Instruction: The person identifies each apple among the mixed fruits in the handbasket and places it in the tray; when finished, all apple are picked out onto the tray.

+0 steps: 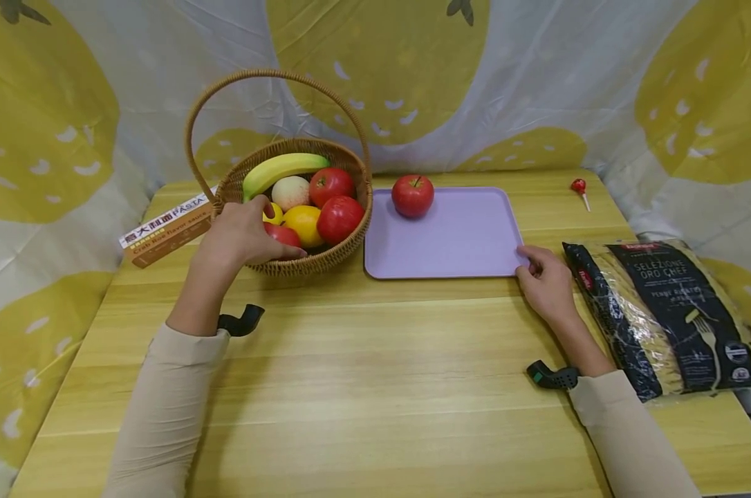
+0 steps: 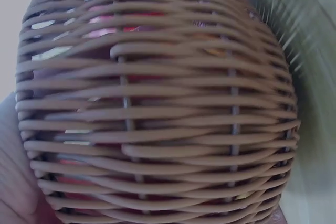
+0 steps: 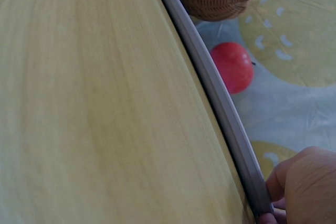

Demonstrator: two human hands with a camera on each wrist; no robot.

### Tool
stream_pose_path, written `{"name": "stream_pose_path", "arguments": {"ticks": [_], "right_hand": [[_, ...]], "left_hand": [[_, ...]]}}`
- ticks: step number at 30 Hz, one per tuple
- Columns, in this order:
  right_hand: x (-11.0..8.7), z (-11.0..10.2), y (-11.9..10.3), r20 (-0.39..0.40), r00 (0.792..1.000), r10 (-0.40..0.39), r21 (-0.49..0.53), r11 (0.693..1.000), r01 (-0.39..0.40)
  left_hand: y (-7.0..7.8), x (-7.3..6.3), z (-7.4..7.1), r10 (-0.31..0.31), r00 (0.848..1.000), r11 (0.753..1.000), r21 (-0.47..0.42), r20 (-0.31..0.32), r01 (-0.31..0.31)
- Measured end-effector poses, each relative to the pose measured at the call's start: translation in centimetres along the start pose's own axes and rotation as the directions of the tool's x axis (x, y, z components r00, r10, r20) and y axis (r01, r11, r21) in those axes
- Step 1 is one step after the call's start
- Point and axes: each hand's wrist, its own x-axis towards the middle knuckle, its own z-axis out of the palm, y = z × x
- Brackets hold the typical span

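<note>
Well, fruit [image 1: 303,223] in the basket [image 1: 327,261].

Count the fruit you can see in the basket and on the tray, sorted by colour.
Red fruit: 4, with three in the basket and one on the tray
Yellow fruit: 3, including the banana
Pale fruit: 1
Total: 8 visible; the left hand may hide more.

Apple [image 1: 413,197] sits on tray [image 1: 450,242] — basket [image 1: 328,260] left, bag [image 1: 662,311] right.

Left of centre, the left hand [image 1: 235,232] partly hid a red fruit [image 1: 281,234]; the left sleeve [image 1: 164,408] ran off the bottom edge.
</note>
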Motion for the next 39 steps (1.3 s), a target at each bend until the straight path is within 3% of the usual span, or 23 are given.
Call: {"name": "stream_pose_path", "arguments": {"ticks": [10,16,25,31,35,39], "right_hand": [[-0.1,0.0,-0.1,0.004,1.0,0.002,0.008,1.0,-0.002],[0.0,0.0,-0.2,0.002,1.0,-0.003,0.007,1.0,0.003],[-0.2,0.0,-0.1,0.008,1.0,-0.005,-0.004,1.0,0.005],[-0.2,0.1,-0.2,-0.001,1.0,-0.005,0.002,1.0,0.005],[-0.1,0.0,-0.3,-0.005,1.0,-0.005,-0.001,1.0,0.005],[-0.2,0.1,-0.1,0.001,1.0,0.002,0.0,1.0,-0.002]], "left_hand": [[-0.1,-0.4,0.5,0.059,0.986,0.993,-0.089,-0.157,-0.073],[0.3,-1.1,0.5,0.108,0.946,0.975,-0.153,-0.305,-0.161],[1.7,-1.5,0.7,0.105,0.9,0.942,-0.247,-0.423,-0.226],[3.3,-1.6,1.0,0.097,0.882,0.889,-0.358,-0.462,-0.285],[4.7,-1.1,1.6,0.142,0.868,0.847,-0.396,-0.475,-0.355],[6.5,-0.3,2.5,0.211,0.849,0.824,-0.379,-0.485,-0.422]]}}
